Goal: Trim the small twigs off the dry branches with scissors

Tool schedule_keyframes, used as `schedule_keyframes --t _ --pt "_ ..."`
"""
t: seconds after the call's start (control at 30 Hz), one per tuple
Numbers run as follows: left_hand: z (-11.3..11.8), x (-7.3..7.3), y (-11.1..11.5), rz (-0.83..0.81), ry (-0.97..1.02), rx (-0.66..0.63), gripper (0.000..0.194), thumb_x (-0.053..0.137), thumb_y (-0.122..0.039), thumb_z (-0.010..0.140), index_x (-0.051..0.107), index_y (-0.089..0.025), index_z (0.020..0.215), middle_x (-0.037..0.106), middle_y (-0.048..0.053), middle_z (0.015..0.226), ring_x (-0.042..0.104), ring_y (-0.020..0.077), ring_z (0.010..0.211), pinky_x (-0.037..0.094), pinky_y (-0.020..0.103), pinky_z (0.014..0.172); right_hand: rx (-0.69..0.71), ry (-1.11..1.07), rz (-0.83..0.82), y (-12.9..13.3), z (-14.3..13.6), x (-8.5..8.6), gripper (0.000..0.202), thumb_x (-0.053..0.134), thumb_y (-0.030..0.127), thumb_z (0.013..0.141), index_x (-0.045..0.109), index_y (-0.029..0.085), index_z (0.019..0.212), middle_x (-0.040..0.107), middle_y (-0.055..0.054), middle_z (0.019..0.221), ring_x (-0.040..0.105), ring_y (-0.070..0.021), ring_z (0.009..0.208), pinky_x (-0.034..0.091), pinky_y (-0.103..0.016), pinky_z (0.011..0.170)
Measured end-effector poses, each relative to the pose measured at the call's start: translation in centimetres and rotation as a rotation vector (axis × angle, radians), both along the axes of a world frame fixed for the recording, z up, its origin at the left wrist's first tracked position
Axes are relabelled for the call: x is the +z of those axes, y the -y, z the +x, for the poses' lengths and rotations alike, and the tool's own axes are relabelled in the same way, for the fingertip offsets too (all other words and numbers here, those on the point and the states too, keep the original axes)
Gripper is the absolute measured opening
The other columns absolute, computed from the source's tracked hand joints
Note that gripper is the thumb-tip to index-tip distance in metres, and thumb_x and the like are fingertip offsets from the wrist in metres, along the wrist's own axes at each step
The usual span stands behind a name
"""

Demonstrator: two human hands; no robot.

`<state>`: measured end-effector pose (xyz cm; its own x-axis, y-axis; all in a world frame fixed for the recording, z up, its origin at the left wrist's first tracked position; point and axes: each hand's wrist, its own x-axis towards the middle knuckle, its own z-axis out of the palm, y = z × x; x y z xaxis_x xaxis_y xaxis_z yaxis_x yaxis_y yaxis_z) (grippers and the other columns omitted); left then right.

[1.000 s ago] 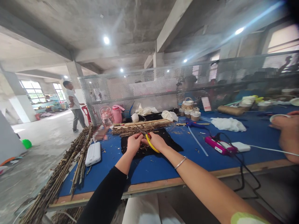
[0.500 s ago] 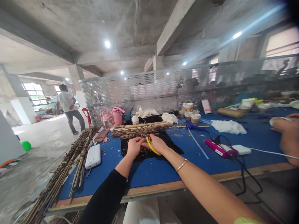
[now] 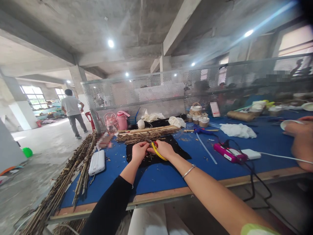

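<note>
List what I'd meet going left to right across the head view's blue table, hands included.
Dried stalks, white power bank, left hand, right hand holding a yellow-handled tool, magenta power strip, another person's hand.

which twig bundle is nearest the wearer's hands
The twig bundle lying crosswise beyond the left hand and right hand; others lie left of the white power bank.

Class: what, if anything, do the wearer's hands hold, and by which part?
The right hand grips a scissor-like tool by its yellow handle; whether the left hand holds anything cannot be told.
</note>
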<state>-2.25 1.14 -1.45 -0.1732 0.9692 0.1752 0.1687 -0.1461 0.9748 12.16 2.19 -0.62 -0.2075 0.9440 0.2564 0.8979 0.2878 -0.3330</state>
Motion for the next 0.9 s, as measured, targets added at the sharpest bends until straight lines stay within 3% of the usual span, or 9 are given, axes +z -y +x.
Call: schedule_keyframes --t 0.17,0.5,0.7,0.9 --pt "0.00 -0.16 -0.06 0.017 0.009 -0.010 0.021 0.063 -0.030 0.067 0.068 -0.013 0.076 0.062 0.002 0.058 0.043 0.0051 0.039 0.035 0.017 0.038 0.043 -0.024 0.041 -0.17 0.08 -0.46 0.066 0.050 0.072 0.064 0.050 0.017 0.101 0.062 -0.011 0.097 0.059 -0.0260 0.091 0.039 -0.028 0.068" --pt "0.00 -0.58 -0.53 0.027 0.090 -0.067 0.022 0.063 -0.032 0.065 0.066 -0.012 0.075 0.059 0.000 0.056 0.043 0.0054 0.039 0.036 0.018 0.040 0.031 -0.049 0.018 0.08 -0.31 -0.49 0.062 0.051 0.068 0.067 0.050 0.016 0.101 0.062 -0.012 0.098 0.058 -0.0259 0.094 0.039 -0.029 0.072" --pt "0.05 -0.18 -0.38 0.078 0.152 -0.123 0.030 0.066 -0.031 0.063 0.066 -0.011 0.085 0.063 0.002 0.065 0.047 0.0059 0.046 0.039 0.018 0.045 0.032 -0.073 0.018 0.24 -0.13 0.06 0.060 0.048 0.070 0.068 0.049 0.018 0.098 0.062 -0.012 0.098 0.059 -0.0251 0.093 0.038 -0.028 0.070" --pt "0.15 0.08 -0.02 0.048 0.153 -0.101 0.029 0.068 -0.032 0.061 0.067 -0.010 0.081 0.063 0.002 0.062 0.046 0.0054 0.045 0.037 0.017 0.043 0.019 -0.033 0.013 0.28 0.04 0.21 0.062 0.050 0.070 0.066 0.050 0.017 0.099 0.062 -0.012 0.096 0.059 -0.0265 0.093 0.038 -0.027 0.069"
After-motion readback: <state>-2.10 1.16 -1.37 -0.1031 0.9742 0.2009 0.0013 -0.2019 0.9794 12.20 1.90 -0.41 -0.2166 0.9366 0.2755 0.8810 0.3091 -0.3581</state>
